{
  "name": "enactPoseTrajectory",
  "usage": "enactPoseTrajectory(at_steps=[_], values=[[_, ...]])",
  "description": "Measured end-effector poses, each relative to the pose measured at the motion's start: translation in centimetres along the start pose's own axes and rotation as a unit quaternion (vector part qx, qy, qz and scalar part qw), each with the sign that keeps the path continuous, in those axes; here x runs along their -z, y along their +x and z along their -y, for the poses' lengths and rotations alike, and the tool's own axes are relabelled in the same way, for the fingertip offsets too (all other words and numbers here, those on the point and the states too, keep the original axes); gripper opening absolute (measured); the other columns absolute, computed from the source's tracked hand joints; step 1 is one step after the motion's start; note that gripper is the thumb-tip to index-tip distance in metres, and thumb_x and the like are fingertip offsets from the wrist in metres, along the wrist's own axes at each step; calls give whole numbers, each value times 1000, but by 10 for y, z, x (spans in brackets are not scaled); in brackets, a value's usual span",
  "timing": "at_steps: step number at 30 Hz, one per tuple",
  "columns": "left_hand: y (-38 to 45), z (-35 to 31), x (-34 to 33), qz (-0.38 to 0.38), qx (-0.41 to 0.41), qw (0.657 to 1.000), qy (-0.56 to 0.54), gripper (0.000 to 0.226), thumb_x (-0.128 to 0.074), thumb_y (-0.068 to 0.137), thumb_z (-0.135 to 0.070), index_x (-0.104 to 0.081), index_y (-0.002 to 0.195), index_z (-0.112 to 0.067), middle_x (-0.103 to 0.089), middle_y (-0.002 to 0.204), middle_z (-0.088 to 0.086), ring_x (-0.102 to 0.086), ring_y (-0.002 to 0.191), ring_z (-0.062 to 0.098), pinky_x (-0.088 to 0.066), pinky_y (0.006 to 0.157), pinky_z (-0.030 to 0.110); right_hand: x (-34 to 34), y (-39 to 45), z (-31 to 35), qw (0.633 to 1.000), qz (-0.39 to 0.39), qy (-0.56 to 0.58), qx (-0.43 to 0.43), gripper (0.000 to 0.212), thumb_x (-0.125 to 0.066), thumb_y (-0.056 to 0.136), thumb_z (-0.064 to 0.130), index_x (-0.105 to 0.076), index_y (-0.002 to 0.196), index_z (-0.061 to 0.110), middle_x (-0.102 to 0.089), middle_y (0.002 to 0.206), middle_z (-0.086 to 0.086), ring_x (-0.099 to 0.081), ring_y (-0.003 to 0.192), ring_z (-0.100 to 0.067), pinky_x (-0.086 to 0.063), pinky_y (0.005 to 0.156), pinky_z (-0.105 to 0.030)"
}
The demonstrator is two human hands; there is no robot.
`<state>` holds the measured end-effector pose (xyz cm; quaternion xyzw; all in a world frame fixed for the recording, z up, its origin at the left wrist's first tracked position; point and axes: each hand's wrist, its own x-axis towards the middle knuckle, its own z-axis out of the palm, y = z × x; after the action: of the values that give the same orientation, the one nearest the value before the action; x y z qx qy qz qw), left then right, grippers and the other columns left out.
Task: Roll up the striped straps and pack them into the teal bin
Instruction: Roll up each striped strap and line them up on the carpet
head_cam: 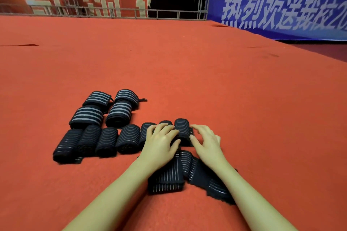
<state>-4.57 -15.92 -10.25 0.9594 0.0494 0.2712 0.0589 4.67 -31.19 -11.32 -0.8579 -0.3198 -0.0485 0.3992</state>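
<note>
1. Rolled striped straps point(97, 137) lie in rows at centre left on the red carpet point(187, 73)
2. Left hand point(159, 144), fingers curled, presses a half-rolled strap point(183, 129) at lower centre
3. Right hand point(206, 143) grips the same roll; its loose tail point(187, 170) lies under both wrists

Red carpeted floor point(206, 73), rolled striped straps point(105, 137) left of my grips, unrolled straps point(169, 178) beneath my wrists
</note>
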Motion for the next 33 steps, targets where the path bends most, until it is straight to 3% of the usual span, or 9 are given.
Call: enactPoseTrajectory(at_steps=[3, 7, 9, 12, 15, 20, 25, 29, 33], values=[[-17, 2, 10, -3, 14, 1000, -28, 36, -41, 82, -43, -71, 90, -25, -68, 96, -11, -63, 95, 18, -22, 82, 31, 2, -19, 9, 999, -13, -1, 33, 16, -55, 92, 35, -64, 105, 33, -55, 106, 19, -49, 107, -4, -19, 89, -26], [-47, 2, 21, 51, 20, 997, -52, 55, -26, 83, -52, -69, 101, -24, -65, 105, -9, -57, 100, 18, -24, 86, 34, 2, -43, 22, 991, 79, -97, 53, 56, -34, 78, 70, -63, 113, 37, -48, 112, 21, -37, 112, -2, -12, 88, -26], [-62, 2, 25, 67, 18, 996, -63, 62, -21, 82, -56, -67, 110, -24, -63, 110, -8, -54, 104, 17, -25, 87, 33, 0, -53, 22, 983, 110, -127, 67, 43, -47, 85, 62, -62, 115, 35, -45, 119, 20, -32, 117, -3, -8, 90, -25], [-82, 2, 28, 62, 12, 994, -84, 56, -25, 84, -53, -66, 108, -25, -62, 108, -8, -55, 103, 17, -23, 84, 29, -2, -71, 27, 989, 89, -80, 91, 19, -53, 87, 50, -61, 96, 35, -48, 113, 25, -36, 116, -1, -9, 90, -26], [-97, 3, 33, 18, 38, 988, -149, 32, -43, 87, -44, -67, 95, -24, -61, 100, -13, -53, 99, 10, -23, 80, 22, -3, -81, 40, 992, 64, -23, 110, 21, -45, 82, 57, -55, 88, 40, -56, 102, 26, -41, 109, 4, -14, 90, -29], [-110, 9, 54, -99, 56, 973, -201, 19, -50, 86, -41, -66, 89, -31, -59, 99, -23, -49, 96, -6, -22, 85, 15, 0, -86, 73, 989, 38, 63, 130, 18, -47, 81, 54, -56, 84, 40, -62, 92, 20, -52, 99, -1, -16, 91, -21], [-123, 25, 64, -74, -30, 981, -177, 16, -55, 85, -32, -69, 91, -25, -63, 106, -14, -54, 100, 0, -30, 86, 19, 2, -88, 90, 983, 68, 80, 152, 33, -47, 83, 56, -63, 71, 30, -66, 93, 20, -54, 100, -5, -17, 90, -26], [-139, 33, 69, -4, -32, 983, -182, 17, -56, 83, -36, -68, 89, -25, -64, 112, -13, -55, 104, 0, -31, 90, 19, -3, -85, 89, 985, 124, -10, 119, 39, -44, 76, 69, -58, 106, 48, -55, 116, 32, -37, 121, 11, -10, 97, -19], [-154, 29, 70, 17, -31, 980, -194, 26, -55, 85, -47, -67, 86, -24, -68, 101, -16, -55, 100, -5, -31, 90, 18, -8, -97, 78, 946, 267, -135, 125, 59, -54, 88, 60, -37, 141, 42, -22, 150, 29, -8, 141, 4, 5, 113, -38]])
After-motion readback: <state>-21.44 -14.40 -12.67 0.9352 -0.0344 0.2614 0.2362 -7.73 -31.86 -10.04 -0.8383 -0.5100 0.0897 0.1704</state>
